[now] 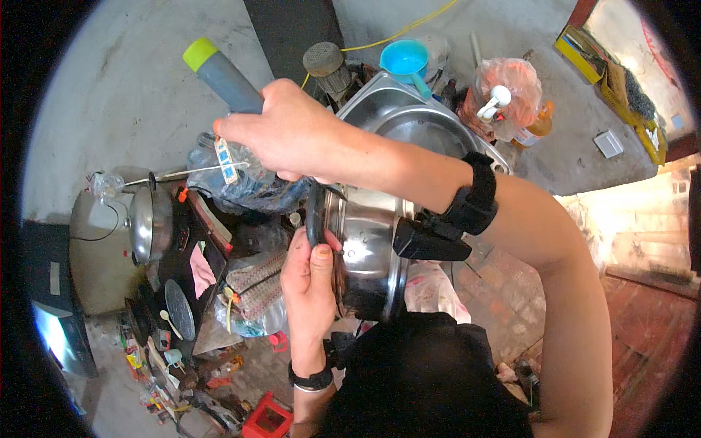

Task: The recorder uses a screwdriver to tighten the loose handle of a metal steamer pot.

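Note:
A shiny stainless steel pot (369, 252) is held on its side close to my body. My left hand (308, 281) is closed around its black handle (315, 212), thumb toward me. Above the pot my right hand (288, 131) grips a tool by its thick grey handle (228, 84), which has a lime-green end pointing up and left. The tool's other end is hidden behind my hand and forearm, so its kind and whether it touches the pot cannot be told.
Behind my right forearm lies a steel sink (380, 91) with a blue dipper (405, 60) at its far edge. Right of it stand a plastic bag (507, 91) and an orange bottle (537, 130). Leftward are a lidded pan (151, 223), a dark pan (179, 310) and clutter.

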`<state>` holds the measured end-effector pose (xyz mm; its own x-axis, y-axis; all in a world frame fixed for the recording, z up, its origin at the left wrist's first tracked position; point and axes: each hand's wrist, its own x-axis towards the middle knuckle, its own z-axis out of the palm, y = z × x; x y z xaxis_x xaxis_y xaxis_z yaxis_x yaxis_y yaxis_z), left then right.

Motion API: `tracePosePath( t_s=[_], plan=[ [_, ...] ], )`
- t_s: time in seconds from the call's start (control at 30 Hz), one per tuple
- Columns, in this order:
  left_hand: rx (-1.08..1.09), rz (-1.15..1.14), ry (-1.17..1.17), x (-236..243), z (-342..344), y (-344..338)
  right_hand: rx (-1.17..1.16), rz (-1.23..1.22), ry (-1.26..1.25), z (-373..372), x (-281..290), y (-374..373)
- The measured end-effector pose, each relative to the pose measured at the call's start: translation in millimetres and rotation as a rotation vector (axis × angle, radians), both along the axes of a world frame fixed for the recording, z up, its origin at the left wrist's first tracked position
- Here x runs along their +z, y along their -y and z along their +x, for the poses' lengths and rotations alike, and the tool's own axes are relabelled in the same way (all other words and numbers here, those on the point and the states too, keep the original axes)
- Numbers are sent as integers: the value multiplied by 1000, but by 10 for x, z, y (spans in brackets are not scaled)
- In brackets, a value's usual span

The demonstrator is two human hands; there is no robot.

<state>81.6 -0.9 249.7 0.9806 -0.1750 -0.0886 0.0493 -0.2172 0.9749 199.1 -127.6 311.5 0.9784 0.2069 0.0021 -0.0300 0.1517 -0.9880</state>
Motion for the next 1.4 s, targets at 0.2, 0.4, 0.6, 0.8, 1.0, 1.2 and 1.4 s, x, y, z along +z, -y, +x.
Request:
tracePosePath(
  t_s=[0.2, 0.4, 0.6, 0.8, 1.0, 1.2, 1.4],
  plan=[
    [-76, 106, 154, 11, 7, 72, -19, -212, 239, -153, 10, -157],
    [-74, 96, 179, 4, -43, 83, 28, -233, 326, -198, -7, -219],
    [-9, 34, 139, 39, -44, 56, -7, -247, 160, 1, 64, -49],
    [10, 53, 102, 14, -55, 7, 76, -239, 423, -344, 16, -338],
    [43, 99, 78, 64, -56, 83, 167, -175, 453, -378, 59, -362],
    [-7, 62, 162, -48, 19, 6, 101, -203, 39, 155, 27, -114],
    [-8, 60, 87, 120, 15, 158, 229, -203, -19, -47, 191, -26]
  ],
)
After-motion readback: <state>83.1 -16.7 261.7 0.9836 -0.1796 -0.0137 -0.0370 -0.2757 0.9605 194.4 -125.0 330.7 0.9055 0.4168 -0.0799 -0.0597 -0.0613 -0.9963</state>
